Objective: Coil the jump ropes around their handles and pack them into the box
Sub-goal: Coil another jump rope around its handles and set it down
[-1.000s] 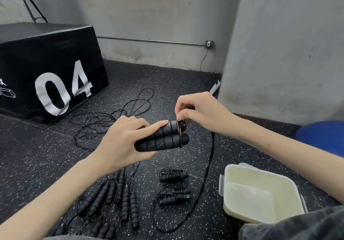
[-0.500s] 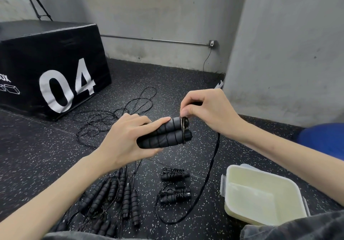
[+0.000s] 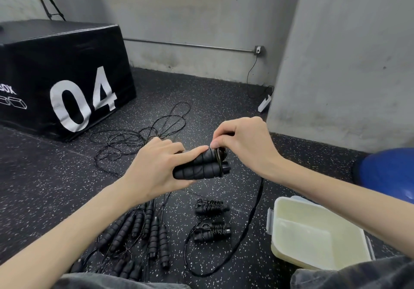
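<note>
Head view looks down over a speckled black floor (image 3: 56,188) between grey walls, where the biggest thing is a black plyo box (image 3: 56,76) marked "04" at the far left. A blue ball (image 3: 389,172) bulges in at the right edge, and just in front of it sits the pale open box (image 3: 298,210), nothing inside it that I can see. Loose ropes (image 3: 139,136) sprawl in loops near the plyo box. Closer in, a row of uncoiled handles (image 3: 143,228) lies on the floor at lower left, with two coiled bundles (image 3: 211,220) between that row and the pale box. Above them the left hand (image 3: 156,170) grips a pair of black handles (image 3: 199,167) held side by side, index finger laid along the top one. The right hand (image 3: 244,145) pinches the cord (image 3: 255,212) at the handles' right end, where a few turns are wound; from there the cord hangs down to the floor and curves past the bundles.
</note>
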